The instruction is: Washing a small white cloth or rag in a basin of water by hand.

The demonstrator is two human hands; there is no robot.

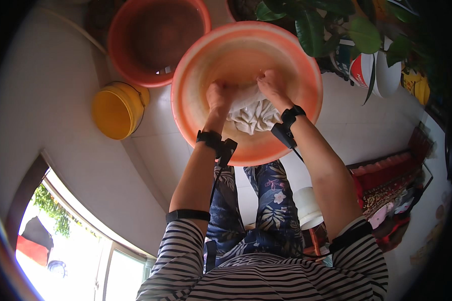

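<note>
A wide orange plastic basin (299, 49) stands in front of my knees, with water in it. A white cloth (254, 114) lies crumpled in the water, its near part bunched in folds and its far part stretched between my hands. My left hand (219, 96) grips the cloth's left side, fingers curled and partly hidden. On the cloth's far right edge, my right hand (273, 86) is closed in a fist. Both wrists carry black straps with small devices and cables.
A red-orange basin (115, 45) of dark water touches the far left of the orange one. A yellow bucket (115, 111) stands at left by the wall. Leafy potted plants (310, 35) overhang the basin's far right rim. White buckets (386, 75) stand at right; a pale bucket (307, 207) is beside my leg.
</note>
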